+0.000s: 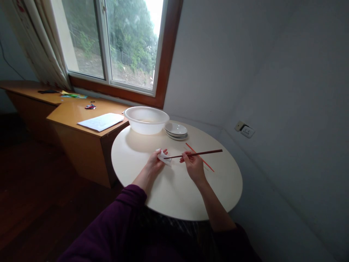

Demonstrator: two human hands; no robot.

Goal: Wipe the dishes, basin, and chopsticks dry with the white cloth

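My left hand (156, 161) is closed on a white cloth or tissue (164, 157), thumb on top. A dark brown chopstick (208, 151) is pinched in my right hand (194, 167); its thin left end meets the white cloth, and its thick end points right. Beneath my right hand, a red-orange chopstick (209, 166) lies slantwise on the round white table (174, 196). Beyond my hands stand a large translucent white basin (147, 127) and, to its right, a short stack of white plates (177, 129).
Left of the round table stands a wooden desk (81, 145) with white paper (101, 122), a small red and dark item (90, 107) and some colourful sheets. A window (131, 43) and a wall with a socket (247, 131) lie beyond.
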